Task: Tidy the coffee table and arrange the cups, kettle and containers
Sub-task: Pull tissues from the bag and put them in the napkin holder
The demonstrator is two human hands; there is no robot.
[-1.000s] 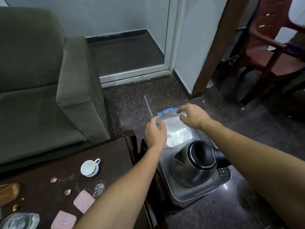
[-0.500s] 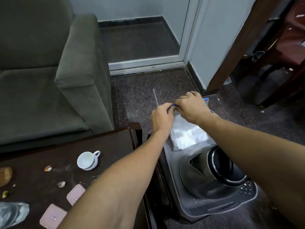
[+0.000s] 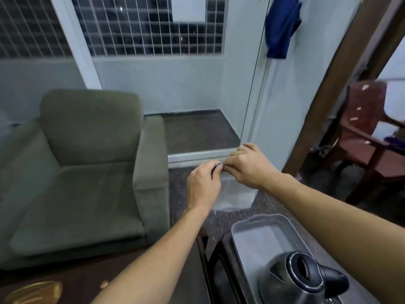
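You've lifted the zip bag (image 3: 234, 194) clear of the tray (image 3: 258, 233); your left hand (image 3: 203, 183) and right hand (image 3: 249, 167) both pinch its top edge, likely sealing it; kettle (image 3: 302, 279) remains at the tray's near end.

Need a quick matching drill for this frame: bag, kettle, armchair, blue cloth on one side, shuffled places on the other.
Things:
1. plastic bag
2. kettle
3. armchair
4. blue cloth

Places:
A. hanging up high by the door frame
B. standing in the grey tray
C. far left, by the window
D. pinched at its top edge by both hands

Pairs: 1-D, 2-B, 3-C, 4-A
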